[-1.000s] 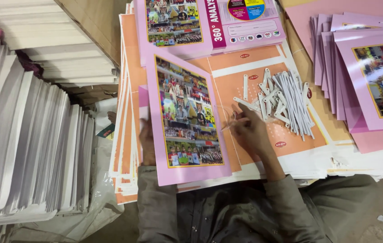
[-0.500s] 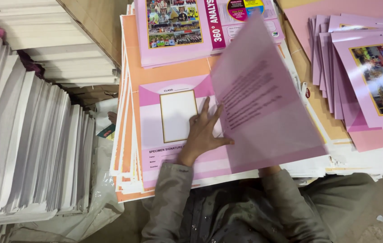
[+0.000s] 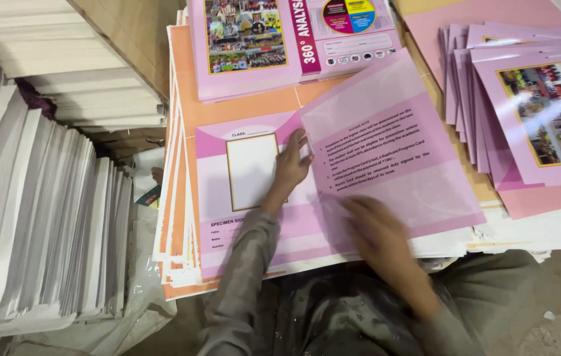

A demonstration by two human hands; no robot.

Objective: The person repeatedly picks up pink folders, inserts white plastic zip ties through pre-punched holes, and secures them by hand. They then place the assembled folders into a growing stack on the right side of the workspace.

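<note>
The left hand (image 3: pixel 291 165) lies flat and open on a pink printed card (image 3: pixel 254 217), with the fingers spread near the fold line; it presses the card and grasps nothing. This card is open on top of a thick pile of orange and pink sheets (image 3: pixel 178 198), just in front of the person. It has a white empty frame (image 3: pixel 252 170) on its left half, beside the left hand.

The right hand (image 3: pixel 376 231) is blurred. It rests on the lower edge of the right flap of the card (image 3: pixel 392 158), a pink flap with lines of black text, which covers the right part of the pile. I cannot tell if this hand pinches the flap or only pushes it flat.

Beyond the hands lies a closed pink cover with a photo collage (image 3: pixel 247 39). To the right, a fanned stack of pink covers (image 3: pixel 524 99) lies well apart from the hands. On the left side stand tall stacks of white paper (image 3: pixel 36 217), and a brown cardboard wall (image 3: pixel 129 33) is behind them.
</note>
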